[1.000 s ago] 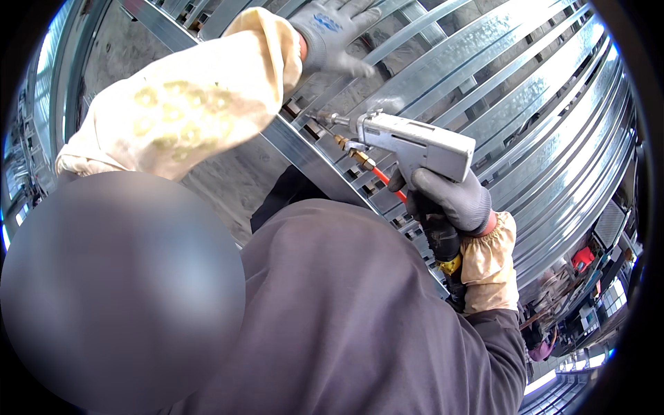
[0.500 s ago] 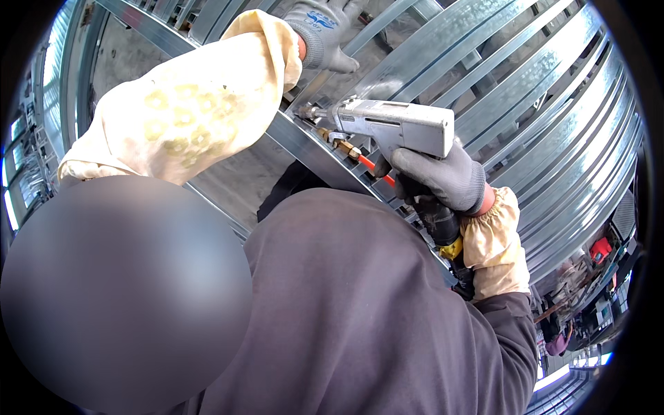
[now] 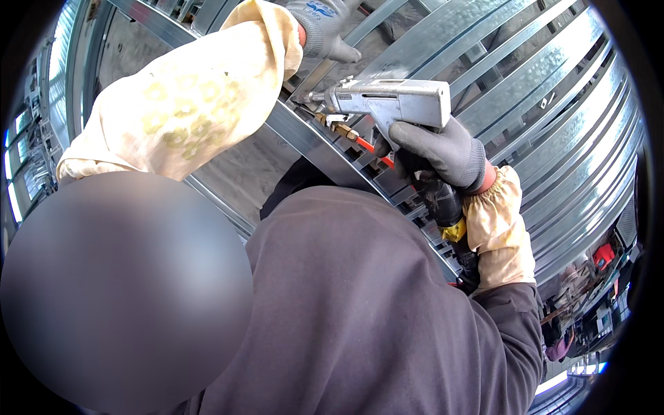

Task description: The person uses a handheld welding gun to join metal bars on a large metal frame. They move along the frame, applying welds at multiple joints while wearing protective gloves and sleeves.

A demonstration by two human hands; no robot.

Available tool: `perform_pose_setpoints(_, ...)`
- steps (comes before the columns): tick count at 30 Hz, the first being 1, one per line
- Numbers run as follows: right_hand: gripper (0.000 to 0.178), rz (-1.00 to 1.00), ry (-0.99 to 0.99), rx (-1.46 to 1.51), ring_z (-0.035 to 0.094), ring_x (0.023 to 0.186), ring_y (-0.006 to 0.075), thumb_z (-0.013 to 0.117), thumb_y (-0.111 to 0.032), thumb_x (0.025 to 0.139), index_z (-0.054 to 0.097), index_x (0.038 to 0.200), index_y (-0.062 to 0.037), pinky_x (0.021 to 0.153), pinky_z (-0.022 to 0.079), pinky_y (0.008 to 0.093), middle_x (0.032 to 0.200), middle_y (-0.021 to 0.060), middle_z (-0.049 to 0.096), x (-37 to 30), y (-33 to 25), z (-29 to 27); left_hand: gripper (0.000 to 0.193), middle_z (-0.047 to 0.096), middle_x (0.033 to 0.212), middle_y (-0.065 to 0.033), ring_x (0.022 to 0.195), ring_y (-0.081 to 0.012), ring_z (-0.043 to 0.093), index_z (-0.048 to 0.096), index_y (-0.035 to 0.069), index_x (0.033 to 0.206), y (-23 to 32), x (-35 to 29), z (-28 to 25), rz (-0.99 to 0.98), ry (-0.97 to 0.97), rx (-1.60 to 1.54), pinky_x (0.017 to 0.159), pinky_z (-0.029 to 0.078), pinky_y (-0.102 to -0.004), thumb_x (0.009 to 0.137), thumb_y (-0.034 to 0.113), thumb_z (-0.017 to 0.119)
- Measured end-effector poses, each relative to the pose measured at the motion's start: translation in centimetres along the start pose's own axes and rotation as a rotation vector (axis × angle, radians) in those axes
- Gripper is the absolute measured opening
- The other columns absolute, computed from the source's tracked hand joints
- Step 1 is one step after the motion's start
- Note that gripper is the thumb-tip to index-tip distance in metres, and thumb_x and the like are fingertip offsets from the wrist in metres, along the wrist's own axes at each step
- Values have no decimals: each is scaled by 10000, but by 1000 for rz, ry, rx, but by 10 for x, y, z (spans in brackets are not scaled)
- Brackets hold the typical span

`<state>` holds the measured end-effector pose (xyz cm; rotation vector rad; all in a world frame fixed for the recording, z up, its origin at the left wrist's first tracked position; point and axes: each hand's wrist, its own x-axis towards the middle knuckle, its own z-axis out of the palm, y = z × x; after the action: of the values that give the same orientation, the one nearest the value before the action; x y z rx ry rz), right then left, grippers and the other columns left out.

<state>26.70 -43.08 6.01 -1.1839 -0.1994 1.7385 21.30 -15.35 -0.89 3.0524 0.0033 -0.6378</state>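
My right hand (image 3: 443, 153), in a grey glove, is closed round the grip of a grey pistol-shaped power tool (image 3: 398, 100). The tool's nose points left, close to the edge of a galvanised steel frame (image 3: 315, 142); I cannot tell whether it touches. A thick black cable (image 3: 443, 200) with yellow tape runs down from the grip. Under the nose, a brass fitting leads to an orange hose (image 3: 366, 144). My left hand (image 3: 321, 28), also gloved, is over the frame at the top edge, thumb spread out. Its fingertips are partly cut off, and I see nothing held in it.
Parallel galvanised steel strips (image 3: 526, 104) fill the right side, with gaps between them. Concrete floor (image 3: 242, 173) shows through the frame. A red object (image 3: 603, 256) and assorted gear lie at the far right. A large blurred round shape (image 3: 124, 290) covers the lower left.
The tool and my right hand have shifted slightly up the picture, away from my body. My left hand has also moved a little upward, its fingers now more cut off by the edge.
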Motion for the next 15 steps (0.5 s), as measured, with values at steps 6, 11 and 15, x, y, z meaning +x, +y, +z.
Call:
perform_pose_setpoints(6, 359, 54, 3, -82, 674, 629, 99, 686, -305, 989, 668, 1170, 5, 521, 504, 227, 876, 52, 712, 6, 2, -4, 1368, 72, 1685, -297, 1571, -478, 0, 122, -20, 1627, -4, 0, 11, 24, 81, -6, 1260, 20, -585, 675, 737, 749)
perform_pose_setpoints(11, 360, 60, 4, -71, 674, 626, 95, 686, -318, 987, 672, 1147, 5, 514, 497, 220, 854, 44, 703, 6, 4, -5, 1363, 74, 1686, -297, 1570, -477, 3, 125, -18, 1627, -5, 1, 8, 35, 88, -24, 1261, 23, -583, 678, 736, 748)
perform_pose_setpoints(15, 381, 65, 24, -60, 679, 635, 97, 688, -324, 987, 665, 1168, 11, 515, 498, 218, 860, 47, 702, 6, 4, -3, 1359, 76, 1686, -296, 1570, -477, 5, 127, -16, 1628, -7, 4, 8, 40, 92, -36, 1261, 25, -582, 681, 736, 747)
